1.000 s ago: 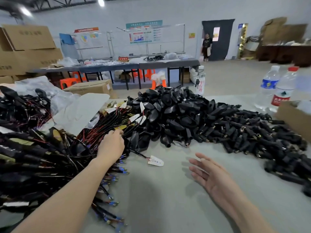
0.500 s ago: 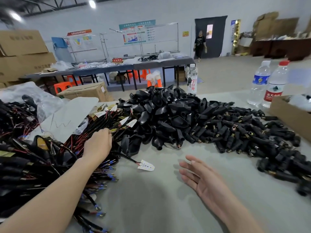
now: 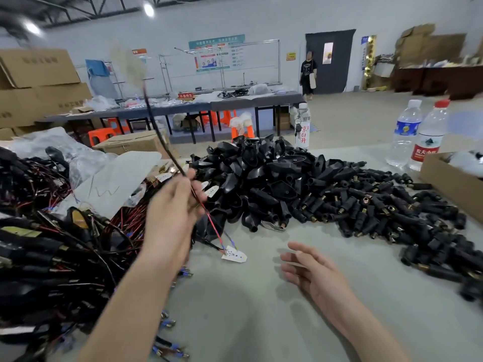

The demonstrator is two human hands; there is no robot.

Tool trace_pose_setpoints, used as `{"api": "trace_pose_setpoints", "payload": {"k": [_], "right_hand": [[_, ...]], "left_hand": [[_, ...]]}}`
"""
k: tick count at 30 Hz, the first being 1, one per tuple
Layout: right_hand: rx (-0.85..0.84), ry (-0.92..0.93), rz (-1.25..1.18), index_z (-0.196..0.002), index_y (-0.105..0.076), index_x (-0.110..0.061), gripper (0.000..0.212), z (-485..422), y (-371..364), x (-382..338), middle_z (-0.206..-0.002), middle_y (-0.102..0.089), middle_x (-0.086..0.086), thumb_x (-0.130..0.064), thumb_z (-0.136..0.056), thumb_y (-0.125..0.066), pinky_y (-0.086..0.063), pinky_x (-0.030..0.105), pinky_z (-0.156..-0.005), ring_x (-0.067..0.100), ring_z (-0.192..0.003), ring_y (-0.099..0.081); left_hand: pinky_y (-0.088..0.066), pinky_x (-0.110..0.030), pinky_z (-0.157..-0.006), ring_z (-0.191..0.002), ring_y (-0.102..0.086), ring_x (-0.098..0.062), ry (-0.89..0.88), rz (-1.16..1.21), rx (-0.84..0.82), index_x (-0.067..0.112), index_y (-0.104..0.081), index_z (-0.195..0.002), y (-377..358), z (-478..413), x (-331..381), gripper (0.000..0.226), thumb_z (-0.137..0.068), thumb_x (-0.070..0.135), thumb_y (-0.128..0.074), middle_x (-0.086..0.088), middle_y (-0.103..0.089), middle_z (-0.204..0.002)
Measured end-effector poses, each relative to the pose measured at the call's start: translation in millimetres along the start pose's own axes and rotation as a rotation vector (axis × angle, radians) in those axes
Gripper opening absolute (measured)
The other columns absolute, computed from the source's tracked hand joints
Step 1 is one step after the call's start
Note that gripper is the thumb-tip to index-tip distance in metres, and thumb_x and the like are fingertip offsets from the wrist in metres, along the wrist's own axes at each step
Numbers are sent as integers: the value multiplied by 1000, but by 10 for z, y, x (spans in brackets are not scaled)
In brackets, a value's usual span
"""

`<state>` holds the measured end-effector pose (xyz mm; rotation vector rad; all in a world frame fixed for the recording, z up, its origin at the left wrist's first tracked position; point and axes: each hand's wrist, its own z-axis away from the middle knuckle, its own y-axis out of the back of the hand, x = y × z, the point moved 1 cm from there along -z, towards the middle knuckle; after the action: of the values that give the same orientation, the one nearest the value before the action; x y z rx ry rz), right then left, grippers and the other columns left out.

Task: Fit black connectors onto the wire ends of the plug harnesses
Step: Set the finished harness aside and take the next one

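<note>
From the head view, the left grip [image 3: 170, 205] is raised over the near edge of a tangled heap of black plug harnesses [image 3: 52, 244]. Its fingers are curled round one thin black harness cable [image 3: 156, 131]. That cable whips up and to the left from the fist, and its top end is blurred beyond telling. Below the fist the sheath gives way to fine red and blue wires [image 3: 213, 226], which slant down toward the matte grey counter [image 3: 248, 322]. Their ends reach a small white paper tag with printed dots [image 3: 234, 254] lying flat there; I cannot tell whether they touch it.

The right grip [image 3: 311, 270] hovers low over the bare counter, palm turned inward, fingers straight and loosely spread, holding nothing. It is apart from the cable and from the parts.

The heap at the left is a dense weave of glossy black cable and thin red strands, with blue-sleeved metal terminals [image 3: 167, 322] poking out along its near edge.

Behind the hands rises a mound of smooth, glossy black plastic shells [image 3: 261, 184], tapered and hollow. Spreading rightward from it lies a drift of black cylindrical connectors with brass-coloured mouths [image 3: 379, 210], stubby and matte.

At the far right stand two clear plastic water bottles, one blue-labelled [image 3: 403, 131] and one red-labelled [image 3: 428, 137], beside an open brown cardboard box [image 3: 449, 178].
</note>
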<state>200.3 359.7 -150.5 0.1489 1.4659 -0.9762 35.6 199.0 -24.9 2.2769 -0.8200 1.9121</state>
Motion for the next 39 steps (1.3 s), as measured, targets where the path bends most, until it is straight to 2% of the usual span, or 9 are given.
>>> {"api": "trace_pose_setpoints", "payload": {"k": [7, 13, 16, 19, 21, 24, 27, 36, 39], "right_hand": [[36, 70, 118, -111, -67, -9, 22, 45, -17, 26, -91, -74, 10, -5, -102, -47, -59, 26, -64, 20, -74, -70], [167, 279, 664, -105, -61, -42, 22, -18, -52, 41, -95, -67, -19, -23, -100, -51, -55, 27, -70, 0, -80, -65], [232, 325, 714, -114, -56, -37, 20, -253, -97, -40, -110, -61, -17, -24, -100, -50, -54, 22, -76, -4, -88, -61], [323, 343, 822, -129, -52, -27, 30, -607, -185, -180, -123, -57, -4, -26, -99, -49, -50, 40, -94, 15, -103, -59], [368, 331, 925, -137, -48, -21, 38, -844, -267, -260, -131, -54, 5, -26, -99, -47, -46, 40, -98, 22, -112, -56], [373, 279, 1118, -138, -46, -17, 40, -1113, -419, -328, -132, -54, 9, -28, -99, -46, -45, 36, -89, 26, -110, -57], [379, 227, 1275, -136, -47, -18, 38, -1236, -468, -311, -130, -53, 9, -22, -99, -45, -38, 32, -78, 26, -106, -56], [315, 54, 966, -129, -60, -10, 38, -1289, -220, -310, -89, -65, 8, -16, -91, -57, -51, 34, -93, 23, -88, -59], [341, 102, 920, -121, -66, -9, 34, -1208, -158, -292, -84, -65, 3, -15, -89, -59, -47, 28, -84, 20, -83, -59]], "left_hand": [[-39, -26, -61, -56, -57, -8, 366, 150, -56, 6, -59, -115, -49, 520, -1001, 21, -105, 10, -41, 1, -61, -70], [-46, -20, -55, -56, -58, -7, 444, 331, 0, 9, -58, -115, 67, 377, -1119, 19, -104, 12, -43, 3, -62, -72], [-51, -21, -58, -56, -61, -8, 457, 359, 39, 10, -60, -110, 66, 380, -1155, 15, -103, 12, -46, 1, -63, -73], [-49, -25, -61, -54, -63, -10, 457, 371, 67, 9, -59, -109, 44, 396, -1164, 13, -102, 10, -48, -1, -63, -72], [-50, -23, -57, -52, -63, -10, 458, 389, 78, 8, -60, -108, 37, 390, -1163, 13, -102, 9, -48, -2, -63, -72], [-51, -20, -50, -49, -61, -10, 465, 421, 85, 7, -59, -105, 21, 372, -1163, 12, -102, 6, -47, -5, -61, -73], [-48, -25, -57, -48, -60, -10, 470, 414, 81, 6, -58, -106, 4, 364, -1162, 12, -102, 6, -47, -6, -60, -73], [-46, -25, -60, -54, -61, -11, 417, 327, 57, 8, -59, -105, -4, 456, -1155, 11, -101, 8, -48, -3, -63, -71], [-49, -22, -54, -56, -62, -10, 416, 315, 35, 10, -59, -103, -1, 486, -1164, 10, -101, 9, -49, -1, -65, -69]]}}
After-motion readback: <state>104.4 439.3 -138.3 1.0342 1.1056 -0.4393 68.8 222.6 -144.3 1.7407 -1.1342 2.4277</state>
